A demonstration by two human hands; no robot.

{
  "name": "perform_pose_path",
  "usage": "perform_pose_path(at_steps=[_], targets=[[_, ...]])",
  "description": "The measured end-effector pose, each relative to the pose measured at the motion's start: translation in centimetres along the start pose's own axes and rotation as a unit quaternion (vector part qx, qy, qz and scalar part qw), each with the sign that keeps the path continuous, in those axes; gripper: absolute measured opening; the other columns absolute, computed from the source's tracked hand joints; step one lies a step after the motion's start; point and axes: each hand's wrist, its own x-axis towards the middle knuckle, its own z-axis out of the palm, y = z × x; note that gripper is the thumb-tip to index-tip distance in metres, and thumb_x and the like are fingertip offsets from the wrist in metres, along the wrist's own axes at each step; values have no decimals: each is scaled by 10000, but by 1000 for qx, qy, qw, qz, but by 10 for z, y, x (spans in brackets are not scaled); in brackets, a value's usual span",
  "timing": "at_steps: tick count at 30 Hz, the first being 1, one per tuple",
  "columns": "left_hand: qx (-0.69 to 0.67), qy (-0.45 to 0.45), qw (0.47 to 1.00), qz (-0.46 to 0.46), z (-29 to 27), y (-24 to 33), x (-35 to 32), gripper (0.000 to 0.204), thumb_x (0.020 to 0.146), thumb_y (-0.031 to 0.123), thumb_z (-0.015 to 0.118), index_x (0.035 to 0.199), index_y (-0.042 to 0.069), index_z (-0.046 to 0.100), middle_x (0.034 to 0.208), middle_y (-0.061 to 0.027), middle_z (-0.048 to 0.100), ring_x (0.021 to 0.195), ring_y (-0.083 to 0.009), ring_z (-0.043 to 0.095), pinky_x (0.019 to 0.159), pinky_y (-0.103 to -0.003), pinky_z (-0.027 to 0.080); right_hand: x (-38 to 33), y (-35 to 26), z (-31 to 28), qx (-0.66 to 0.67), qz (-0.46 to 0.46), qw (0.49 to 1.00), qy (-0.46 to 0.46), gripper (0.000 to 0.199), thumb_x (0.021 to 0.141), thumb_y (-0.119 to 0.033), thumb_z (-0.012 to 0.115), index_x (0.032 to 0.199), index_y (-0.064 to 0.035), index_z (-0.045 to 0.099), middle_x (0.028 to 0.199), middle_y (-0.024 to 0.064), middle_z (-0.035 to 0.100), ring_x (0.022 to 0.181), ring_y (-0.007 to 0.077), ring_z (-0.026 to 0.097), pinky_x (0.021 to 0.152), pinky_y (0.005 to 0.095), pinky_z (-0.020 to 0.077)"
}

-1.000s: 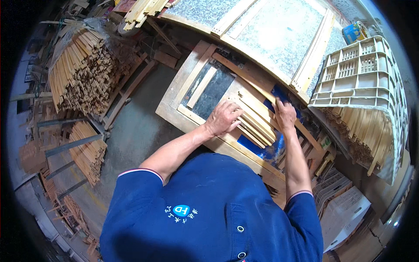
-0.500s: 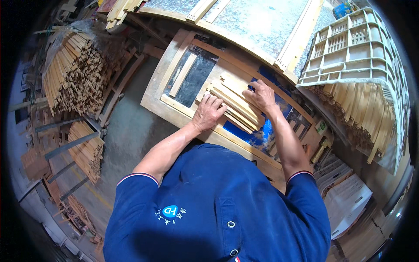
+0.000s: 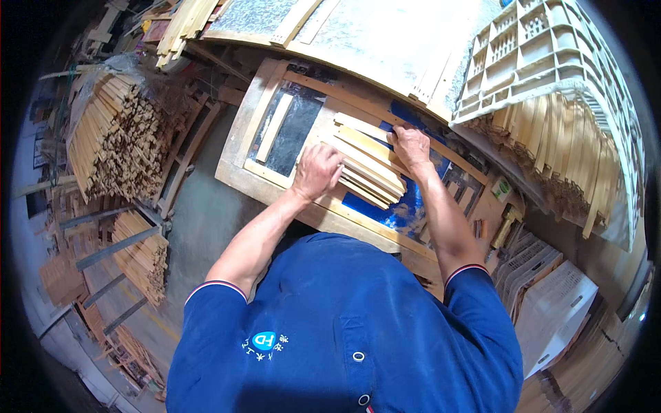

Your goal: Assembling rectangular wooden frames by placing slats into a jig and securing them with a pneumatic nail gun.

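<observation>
So the person in the blue shirt (image 3: 303,296) has both hands down at a stack of wood strips (image 3: 372,165), and it's lying in the middle of the wooden surface (image 3: 233,155), angled, ends a bit uneven. Left hand (image 3: 318,171) is at the near left end of it, fingers curled in. Right hand (image 3: 411,146) is over on the far right side, fingers bent down by the strip edges. Both grips look about half closed, but honestly I can't tell from here if either actually has hold of a strip. There's a blue sheet (image 3: 375,210) partly under the stack, and one loose strip (image 3: 275,127) off to the left by a black panel (image 3: 299,141). Big bundle (image 3: 127,148) further left, white crate (image 3: 513,98) at far right.
</observation>
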Motion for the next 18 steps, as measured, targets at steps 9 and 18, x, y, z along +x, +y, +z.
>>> perform_pose_path(at_steps=[9,18], targets=[[82,-173,981,35,59,-19,108,130,826,184,678,922,119,736,998,-105,677,1030,-291,636,885,-450,491,-25,27,-10,-63,-112,988,82,193,851,-262,716,860,-80,652,900,129,632,880,314,652,732,448,561],[85,-265,960,15,66,-27,129,195,866,200,608,950,108,757,1051,-128,699,1076,-328,644,908,-509,515,-220,37,-59,39,169,977,128,432,870,-241,719,1280,-136,632,962,137,600,934,348,636,735,476,539]])
